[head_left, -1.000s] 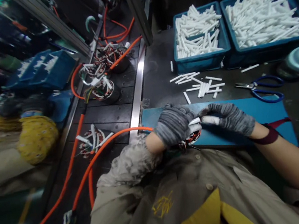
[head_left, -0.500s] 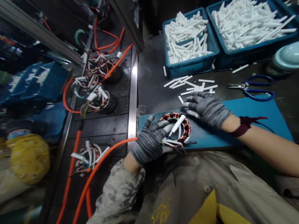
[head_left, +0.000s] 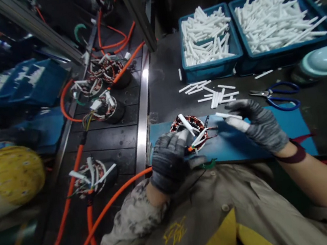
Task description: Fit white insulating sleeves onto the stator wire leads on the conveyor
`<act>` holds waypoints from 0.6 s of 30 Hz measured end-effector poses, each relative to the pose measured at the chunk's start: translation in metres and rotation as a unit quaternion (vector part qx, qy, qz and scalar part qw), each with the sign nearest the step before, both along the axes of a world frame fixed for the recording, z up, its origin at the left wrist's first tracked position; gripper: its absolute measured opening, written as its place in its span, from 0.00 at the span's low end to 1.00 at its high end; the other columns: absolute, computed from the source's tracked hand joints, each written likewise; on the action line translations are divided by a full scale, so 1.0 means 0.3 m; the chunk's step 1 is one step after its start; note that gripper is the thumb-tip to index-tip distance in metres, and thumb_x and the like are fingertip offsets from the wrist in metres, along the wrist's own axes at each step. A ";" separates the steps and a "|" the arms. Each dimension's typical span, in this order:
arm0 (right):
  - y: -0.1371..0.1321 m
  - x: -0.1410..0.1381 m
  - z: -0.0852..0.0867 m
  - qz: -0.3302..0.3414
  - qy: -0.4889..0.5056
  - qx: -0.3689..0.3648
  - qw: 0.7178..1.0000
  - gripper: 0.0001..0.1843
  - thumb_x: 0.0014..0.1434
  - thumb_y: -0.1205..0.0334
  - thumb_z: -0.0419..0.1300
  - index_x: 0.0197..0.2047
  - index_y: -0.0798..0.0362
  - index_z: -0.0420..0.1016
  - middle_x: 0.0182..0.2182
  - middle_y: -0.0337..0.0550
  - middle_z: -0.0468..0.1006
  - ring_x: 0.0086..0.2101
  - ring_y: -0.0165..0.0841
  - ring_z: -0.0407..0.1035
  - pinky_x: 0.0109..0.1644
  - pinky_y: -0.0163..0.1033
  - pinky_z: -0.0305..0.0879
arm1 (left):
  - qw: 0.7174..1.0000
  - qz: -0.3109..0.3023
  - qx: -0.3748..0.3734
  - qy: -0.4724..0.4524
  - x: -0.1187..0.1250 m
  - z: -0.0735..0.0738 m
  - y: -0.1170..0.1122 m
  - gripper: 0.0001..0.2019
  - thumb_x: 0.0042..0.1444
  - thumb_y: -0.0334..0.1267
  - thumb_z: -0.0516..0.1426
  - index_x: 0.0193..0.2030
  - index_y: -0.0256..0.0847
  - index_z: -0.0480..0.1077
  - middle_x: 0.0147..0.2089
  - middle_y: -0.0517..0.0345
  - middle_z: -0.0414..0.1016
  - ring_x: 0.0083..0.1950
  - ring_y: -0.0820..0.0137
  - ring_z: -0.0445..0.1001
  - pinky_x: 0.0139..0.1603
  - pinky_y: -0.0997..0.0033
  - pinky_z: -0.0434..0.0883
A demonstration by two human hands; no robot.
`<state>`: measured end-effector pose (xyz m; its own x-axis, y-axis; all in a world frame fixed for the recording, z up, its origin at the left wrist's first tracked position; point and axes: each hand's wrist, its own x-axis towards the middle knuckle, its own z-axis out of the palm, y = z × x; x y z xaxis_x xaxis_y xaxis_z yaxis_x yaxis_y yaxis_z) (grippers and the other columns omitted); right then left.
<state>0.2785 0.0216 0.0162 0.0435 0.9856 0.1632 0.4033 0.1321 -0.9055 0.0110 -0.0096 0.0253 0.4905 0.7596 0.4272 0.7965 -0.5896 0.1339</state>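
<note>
A ring-shaped motor stator (head_left: 192,121) with copper windings, white sleeves and loose wire leads lies on the blue mat (head_left: 290,128). My left hand (head_left: 170,158), in a grey striped glove, is closed at the stator's left side, its fingers around the wire leads. Between the thumb and fingers of my right hand (head_left: 256,125) is a short white sleeve tube (head_left: 228,115), held above the mat to the right of the stator. Several loose white tubes (head_left: 215,97) lie beyond on the dark table.
Blue bins (head_left: 213,68) full of white tubes stand at the back. Scissors (head_left: 282,94) and a pale bottle (head_left: 324,65) are at the right. Left of a metal rail (head_left: 144,125), more stators (head_left: 90,176) and orange hoses lie. A co-worker's yellow sleeve (head_left: 17,175) shows far left.
My right hand has picked up a white tube from the loose pile and drawn back to the right. The stator has been turned, so its leads now point right.
</note>
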 end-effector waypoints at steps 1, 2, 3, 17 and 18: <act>-0.019 0.008 0.001 0.012 0.007 -0.029 0.999 0.15 0.60 0.52 0.67 0.49 0.47 0.81 0.43 0.45 0.86 0.42 0.45 0.80 0.49 0.53 0.78 | 1.000 -0.011 0.000 -0.005 -0.022 0.010 -0.009 0.24 0.63 0.52 0.63 0.56 0.34 0.73 0.50 0.40 0.82 0.50 0.53 0.81 0.53 0.51 0.78; -0.032 0.014 0.001 0.029 0.009 -0.056 0.998 0.14 0.61 0.51 0.67 0.48 0.47 0.82 0.42 0.46 0.86 0.42 0.46 0.81 0.48 0.53 0.78 | 1.000 -0.027 0.001 -0.014 -0.039 0.015 -0.016 0.19 0.64 0.46 0.62 0.57 0.36 0.73 0.50 0.43 0.83 0.49 0.56 0.82 0.50 0.55 0.79; -0.039 0.018 0.001 0.047 0.009 -0.077 0.996 0.14 0.61 0.50 0.66 0.47 0.47 0.83 0.42 0.46 0.87 0.42 0.47 0.81 0.48 0.53 0.79 | 0.999 -0.043 0.000 -0.023 -0.052 0.014 -0.021 0.16 0.65 0.40 0.62 0.57 0.38 0.73 0.49 0.46 0.83 0.48 0.59 0.82 0.48 0.59 0.79; 0.127 -0.058 -0.008 0.307 -0.142 0.001 0.941 0.24 0.73 0.47 0.49 0.47 0.48 0.84 0.36 0.45 0.86 0.36 0.38 0.78 0.44 0.42 0.73 | 0.989 -0.110 -0.071 0.071 -0.063 -0.021 0.041 0.17 0.70 0.40 0.57 0.62 0.41 0.73 0.41 0.52 0.83 0.41 0.63 0.80 0.42 0.64 0.79; 0.137 -0.077 -0.013 0.316 -0.142 0.003 0.938 0.25 0.74 0.47 0.48 0.45 0.50 0.83 0.35 0.45 0.85 0.35 0.37 0.77 0.43 0.42 0.73 | 0.988 -0.108 -0.072 0.084 -0.058 -0.022 0.045 0.18 0.70 0.41 0.56 0.63 0.41 0.73 0.42 0.51 0.83 0.42 0.63 0.81 0.44 0.63 0.79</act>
